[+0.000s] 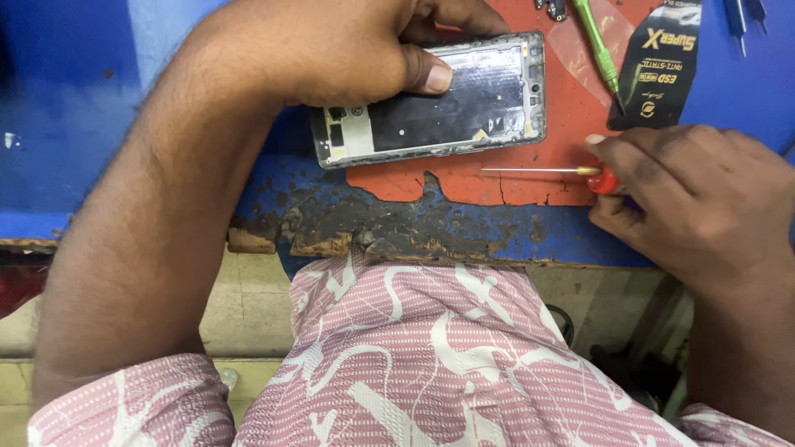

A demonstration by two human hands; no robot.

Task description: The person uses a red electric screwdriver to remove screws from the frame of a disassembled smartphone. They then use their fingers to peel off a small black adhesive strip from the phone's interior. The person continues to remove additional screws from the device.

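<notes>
An opened phone frame (464, 103) with its inner metal plate showing lies on a worn red mat (530, 178). My left hand (348, 50) rests over its upper left part, thumb pressed on the plate. My right hand (696, 194) grips a small red-handled screwdriver (546, 170) whose thin shaft points left, lying just below the phone's lower right edge and apart from it.
A green-handled screwdriver (598, 50) and a black anti-static pouch (661, 70) lie at the mat's far right. Small dark parts (553, 8) sit at the top. The blue bench edge (397, 232) is chipped and crumbling. My patterned shirt (431, 356) fills the foreground.
</notes>
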